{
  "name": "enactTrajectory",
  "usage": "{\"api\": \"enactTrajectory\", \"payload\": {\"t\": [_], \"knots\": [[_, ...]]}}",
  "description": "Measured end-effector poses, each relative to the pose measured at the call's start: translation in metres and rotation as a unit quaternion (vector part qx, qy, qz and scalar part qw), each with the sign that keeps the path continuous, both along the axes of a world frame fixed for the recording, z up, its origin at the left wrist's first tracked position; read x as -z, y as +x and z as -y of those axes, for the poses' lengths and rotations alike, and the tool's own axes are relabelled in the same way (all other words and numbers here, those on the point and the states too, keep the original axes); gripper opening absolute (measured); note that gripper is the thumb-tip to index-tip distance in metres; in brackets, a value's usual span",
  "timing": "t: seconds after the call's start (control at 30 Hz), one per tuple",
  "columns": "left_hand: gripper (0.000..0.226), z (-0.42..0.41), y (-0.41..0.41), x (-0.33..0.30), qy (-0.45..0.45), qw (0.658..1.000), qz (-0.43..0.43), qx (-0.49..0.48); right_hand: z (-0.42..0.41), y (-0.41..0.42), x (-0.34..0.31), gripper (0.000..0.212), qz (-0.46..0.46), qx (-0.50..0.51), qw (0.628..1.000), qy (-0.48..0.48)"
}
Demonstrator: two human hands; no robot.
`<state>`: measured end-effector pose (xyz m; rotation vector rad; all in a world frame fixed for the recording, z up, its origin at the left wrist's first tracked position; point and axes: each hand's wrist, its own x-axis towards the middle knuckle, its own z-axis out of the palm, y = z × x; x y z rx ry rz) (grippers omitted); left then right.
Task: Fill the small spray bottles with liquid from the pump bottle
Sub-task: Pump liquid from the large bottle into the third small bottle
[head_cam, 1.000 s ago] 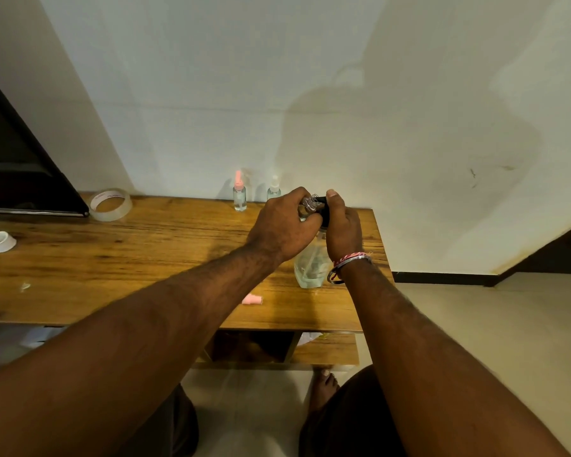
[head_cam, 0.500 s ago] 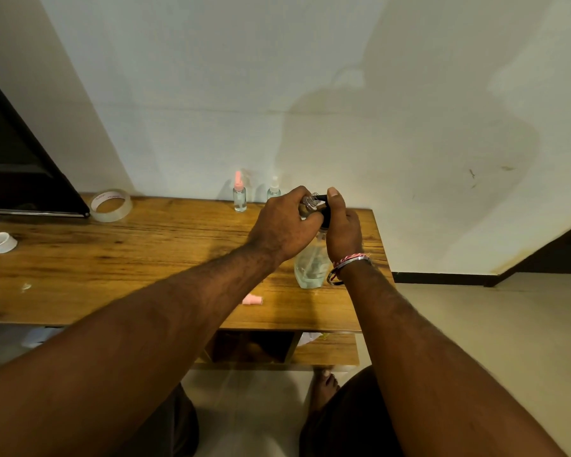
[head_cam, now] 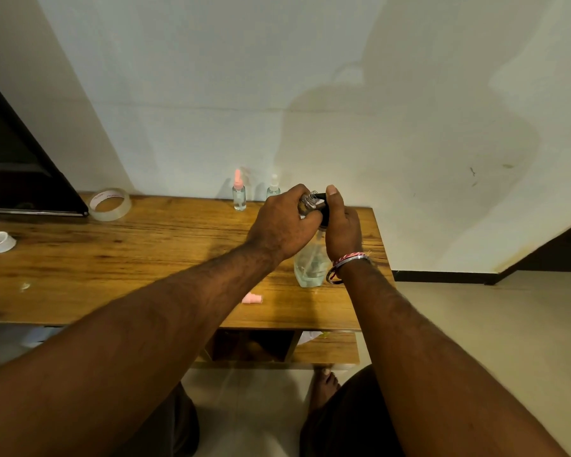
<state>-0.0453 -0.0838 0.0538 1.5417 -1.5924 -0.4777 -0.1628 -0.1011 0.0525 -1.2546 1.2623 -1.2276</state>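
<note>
Spray bottles at the wall, a pink-topped bottle (head_cam: 238, 196) and a white-topped bottle (head_cam: 273, 187), stand capped on the table (head_cam: 112, 258) and appear filled. A third small bottle (head_cam: 308, 202) is pinched open-mouthed in the left hand (head_cam: 282, 225), held at the black pump head (head_cam: 323, 212). The right hand (head_cam: 342, 225) curls round that head, thumb on top, on the clear pump bottle (head_cam: 310, 265). Its pink cap (head_cam: 253, 297) lies near the front edge; filling looks underway, capping remains.

Head-worn view, angled down over table (head_cam: 112, 258).
</note>
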Motion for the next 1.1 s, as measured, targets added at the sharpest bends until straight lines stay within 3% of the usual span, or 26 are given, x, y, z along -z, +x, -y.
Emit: {"api": "enactTrajectory", "payload": {"t": [0.5, 0.77, 1.1], "knots": [[0.014, -0.0017, 0.0027, 0.0028, -0.008, 1.000, 0.002, -0.003, 0.0045, 0.0014, 0.0018, 0.047, -0.013, 0.011, 1.000, -0.020], [0.010, -0.0017, -0.0004, -0.0031, 0.002, 1.000, -0.014, 0.005, 0.0031, -0.0043, 0.0034, 0.049, 0.006, -0.024, 1.000, 0.016], [0.008, -0.0027, 0.0041, -0.0032, 0.012, 1.000, -0.017, 0.006, 0.0010, -0.0039, -0.0012, 0.083, -0.017, -0.068, 0.997, 0.042]]}}
